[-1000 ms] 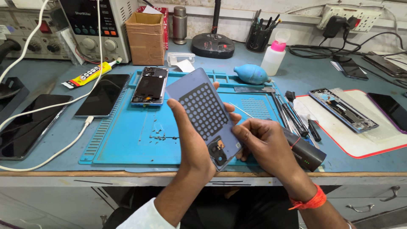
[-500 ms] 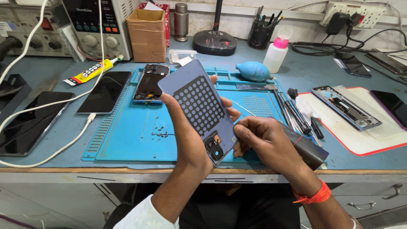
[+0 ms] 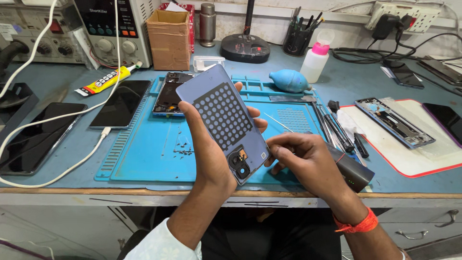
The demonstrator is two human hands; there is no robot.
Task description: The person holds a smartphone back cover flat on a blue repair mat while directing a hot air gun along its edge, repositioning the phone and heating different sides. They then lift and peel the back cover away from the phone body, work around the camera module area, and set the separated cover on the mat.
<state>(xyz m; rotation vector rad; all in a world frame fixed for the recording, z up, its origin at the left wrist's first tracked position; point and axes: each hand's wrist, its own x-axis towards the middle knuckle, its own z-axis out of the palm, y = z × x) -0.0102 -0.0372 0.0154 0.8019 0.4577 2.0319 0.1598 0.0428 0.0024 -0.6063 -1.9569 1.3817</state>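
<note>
- The left hand (image 3: pixel 209 154) grips a phone back cover (image 3: pixel 224 120), inner side up, tilted above the blue mat (image 3: pixel 149 154).
- The right hand (image 3: pixel 303 159), fingers curled shut, pinches the cover's lower edge beside the camera cutout.
- Behind, an opened phone (image 3: pixel 169 94) lies on the mat.
- Farther back on the worktop (image 3: pixel 57 86) stand a cardboard box (image 3: pixel 168 33) and a pink-capped bottle (image 3: pixel 315 58).
</note>
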